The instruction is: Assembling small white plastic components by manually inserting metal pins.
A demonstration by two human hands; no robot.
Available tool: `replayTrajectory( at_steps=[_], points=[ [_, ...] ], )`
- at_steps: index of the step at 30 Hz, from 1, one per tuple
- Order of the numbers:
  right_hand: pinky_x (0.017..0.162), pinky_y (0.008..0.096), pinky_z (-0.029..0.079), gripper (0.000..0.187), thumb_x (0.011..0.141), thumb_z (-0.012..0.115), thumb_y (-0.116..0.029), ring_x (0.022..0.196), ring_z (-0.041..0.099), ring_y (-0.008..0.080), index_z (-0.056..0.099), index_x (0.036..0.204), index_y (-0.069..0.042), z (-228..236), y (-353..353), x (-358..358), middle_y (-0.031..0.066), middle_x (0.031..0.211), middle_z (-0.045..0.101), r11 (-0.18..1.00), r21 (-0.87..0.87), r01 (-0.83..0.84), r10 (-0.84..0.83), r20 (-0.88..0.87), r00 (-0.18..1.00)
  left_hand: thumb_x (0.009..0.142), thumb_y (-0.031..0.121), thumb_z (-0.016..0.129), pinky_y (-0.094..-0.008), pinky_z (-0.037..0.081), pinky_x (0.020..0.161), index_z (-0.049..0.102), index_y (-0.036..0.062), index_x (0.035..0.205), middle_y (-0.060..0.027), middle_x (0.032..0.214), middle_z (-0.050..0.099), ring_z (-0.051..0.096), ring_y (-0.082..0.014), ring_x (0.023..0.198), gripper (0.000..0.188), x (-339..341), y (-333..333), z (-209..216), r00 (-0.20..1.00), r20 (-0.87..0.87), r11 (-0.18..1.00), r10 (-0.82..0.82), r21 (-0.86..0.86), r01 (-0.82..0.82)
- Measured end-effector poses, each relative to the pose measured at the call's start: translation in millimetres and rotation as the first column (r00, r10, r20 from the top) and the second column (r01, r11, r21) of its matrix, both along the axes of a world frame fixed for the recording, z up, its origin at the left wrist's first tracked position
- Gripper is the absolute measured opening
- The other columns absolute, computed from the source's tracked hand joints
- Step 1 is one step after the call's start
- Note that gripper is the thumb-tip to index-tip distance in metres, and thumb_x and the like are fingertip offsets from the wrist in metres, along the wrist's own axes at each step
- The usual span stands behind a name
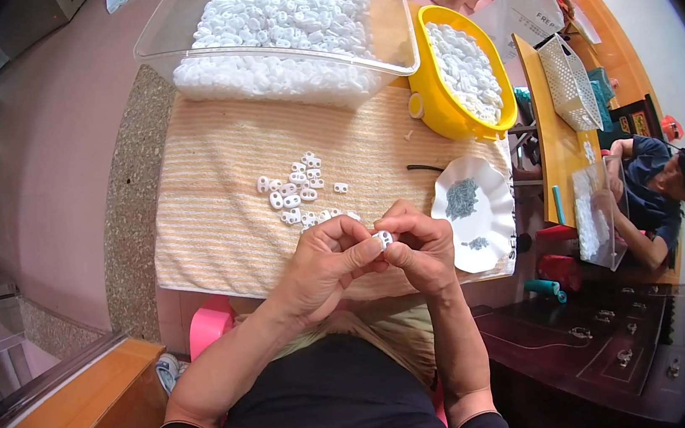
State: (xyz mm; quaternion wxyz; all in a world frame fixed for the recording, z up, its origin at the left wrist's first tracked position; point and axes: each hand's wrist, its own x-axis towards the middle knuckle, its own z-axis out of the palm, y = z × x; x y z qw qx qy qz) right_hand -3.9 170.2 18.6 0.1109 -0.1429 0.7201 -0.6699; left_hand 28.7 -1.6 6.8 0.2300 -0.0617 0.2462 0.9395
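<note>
Indoors, handwork above a striped towel (pixel 213 186).
Left hand (pixel 315 269) and right hand (pixel 424 249) pinch a white piece (pixel 384 240) between them; beyond, a clear bin (pixel 393 31) and yellow tub (pixel 422 78); rightward, a plate (pixel 490 207) and, farther, another person (pixel 660 195).

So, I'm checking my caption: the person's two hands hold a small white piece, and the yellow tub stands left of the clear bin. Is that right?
Not quite: the head view shows the yellow tub to the right of the clear bin. The left hand and right hand do hold a small white piece.
</note>
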Motion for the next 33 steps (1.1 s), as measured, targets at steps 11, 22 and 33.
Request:
replayTrajectory(
  at_steps=[11, 22, 33],
  points=[
    [0.068, 0.0243, 0.048, 0.023, 0.073, 0.070, -0.003, 0.076, 0.059, 0.0133, 0.068, 0.095, 0.001, 9.0, -0.1, 3.2, 0.0060, 0.083, 0.062, 0.999, 0.010, -0.051, 0.051, -0.010, 0.999, 0.087, 0.009, 0.066, -0.0272, 0.053, 0.076, 0.060, 0.0025, 0.088, -0.0055, 0.085, 0.064, 0.062, -0.0132, 0.079, 0.009, 2.0, 2.1, 2.1, 0.998, -0.069, 1.000, 0.000, 0.005, 0.000],
    [0.066, 0.0241, 0.050, 0.008, 0.085, 0.063, 0.002, 0.074, 0.059, 0.0115, 0.058, 0.091, 0.001, 17.5, 18.2, -13.5, 0.0060, 0.087, 0.059, 0.954, 0.238, 0.184, -0.194, 0.022, 0.981, 0.088, 0.013, 0.066, -0.0271, 0.053, 0.078, 0.062, 0.0013, 0.093, -0.0082, 0.097, 0.065, 0.061, -0.0120, 0.082, 0.014, 3.9, 9.0, 5.6, 0.998, 0.064, 0.999, 0.021, -0.036, -0.019],
    [0.057, 0.0236, 0.046, 0.023, 0.080, 0.070, -0.003, 0.062, 0.055, 0.0094, 0.065, 0.102, -0.001, 80.5, 4.1, -95.1, 0.0073, 0.096, 0.064, 0.740, 0.423, 0.523, -0.099, -0.700, 0.707, 0.083, 0.010, 0.071, -0.0211, 0.049, 0.067, 0.066, -0.0004, 0.084, -0.0028, 0.078, 0.066, 0.059, -0.0062, 0.072, 0.012, 14.4, 19.9, -0.6, 0.920, -0.338, 0.922, -0.196, -0.384, 0.056]
  ],
)
